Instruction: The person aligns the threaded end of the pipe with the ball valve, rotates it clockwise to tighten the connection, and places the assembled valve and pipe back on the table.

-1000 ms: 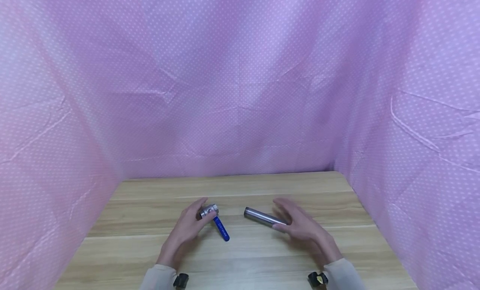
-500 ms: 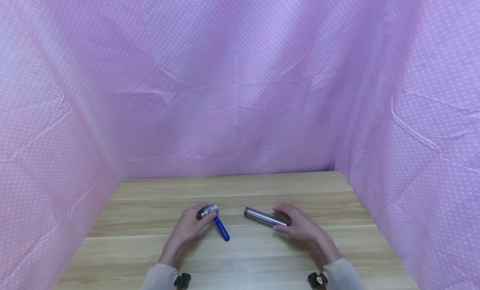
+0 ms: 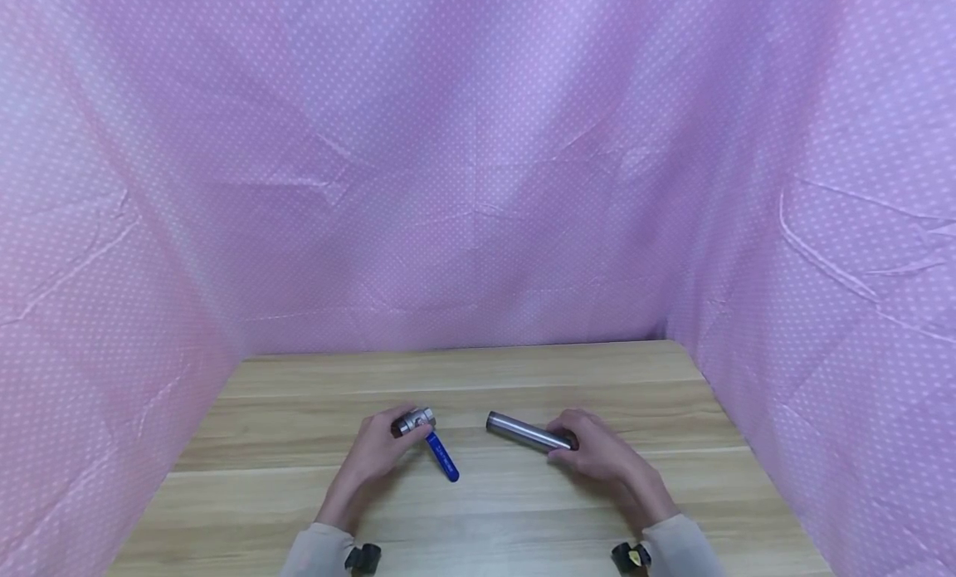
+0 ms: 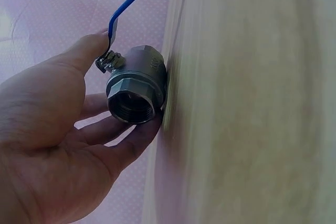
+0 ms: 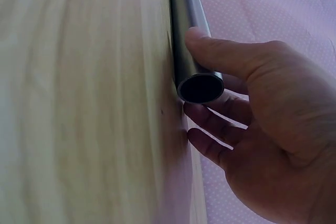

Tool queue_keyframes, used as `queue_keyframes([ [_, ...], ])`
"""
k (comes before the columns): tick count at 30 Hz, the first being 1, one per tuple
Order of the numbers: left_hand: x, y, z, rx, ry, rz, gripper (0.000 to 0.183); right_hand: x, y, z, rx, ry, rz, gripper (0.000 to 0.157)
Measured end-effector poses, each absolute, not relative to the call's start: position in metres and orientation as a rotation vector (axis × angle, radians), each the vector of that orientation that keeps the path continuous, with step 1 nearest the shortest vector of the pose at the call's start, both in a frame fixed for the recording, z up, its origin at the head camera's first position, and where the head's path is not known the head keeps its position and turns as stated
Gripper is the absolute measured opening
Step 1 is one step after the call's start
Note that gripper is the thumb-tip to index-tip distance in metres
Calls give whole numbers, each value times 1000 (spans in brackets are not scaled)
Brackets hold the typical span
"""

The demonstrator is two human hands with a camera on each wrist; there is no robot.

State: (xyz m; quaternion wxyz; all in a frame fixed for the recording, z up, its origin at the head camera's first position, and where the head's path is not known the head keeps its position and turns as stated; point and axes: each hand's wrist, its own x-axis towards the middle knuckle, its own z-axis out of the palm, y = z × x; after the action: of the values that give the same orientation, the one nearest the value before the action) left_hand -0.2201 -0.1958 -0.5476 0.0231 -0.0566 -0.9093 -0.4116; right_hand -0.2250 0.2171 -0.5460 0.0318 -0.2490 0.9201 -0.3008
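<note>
A metal ball valve (image 4: 137,77) with a long blue lever handle (image 3: 443,457) lies on the wooden table, left of the middle. My left hand (image 3: 378,446) grips its body, the thumb at the base of the lever and the fingers behind and under the body. One threaded opening of the valve faces the left wrist camera. To the right, a steel pipe (image 3: 523,430) lies slantwise on the table. My right hand (image 3: 597,448) holds its near right end, the thumb on top and fingers on the far side. In the right wrist view the pipe's hollow end (image 5: 201,88) shows.
The wooden table (image 3: 478,519) reaches back to a pink dotted cloth (image 3: 463,228), which also hangs along both sides. Dark wrist cameras (image 3: 363,558) sit below each hand near the pale sleeves (image 3: 317,552).
My right hand's fingers have come down and in from spread above the pipe to hold its end. The left fingers have drawn in around the valve; its lever has shifted very slightly.
</note>
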Motion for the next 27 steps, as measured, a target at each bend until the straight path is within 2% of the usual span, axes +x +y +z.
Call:
queue_keyframes([
  [16,-220,-196,-547,-141,-2723,-1398,55,-220,210,-544,-564,2865,-1097,19],
  [21,-219,-194,-543,-74,-2693,-1460,51,-220,209,-541,-545,2868,-1201,22],
  [27,-216,-190,-537,46,-2607,-1677,58,-218,206,-537,-482,2810,-1402,28],
])
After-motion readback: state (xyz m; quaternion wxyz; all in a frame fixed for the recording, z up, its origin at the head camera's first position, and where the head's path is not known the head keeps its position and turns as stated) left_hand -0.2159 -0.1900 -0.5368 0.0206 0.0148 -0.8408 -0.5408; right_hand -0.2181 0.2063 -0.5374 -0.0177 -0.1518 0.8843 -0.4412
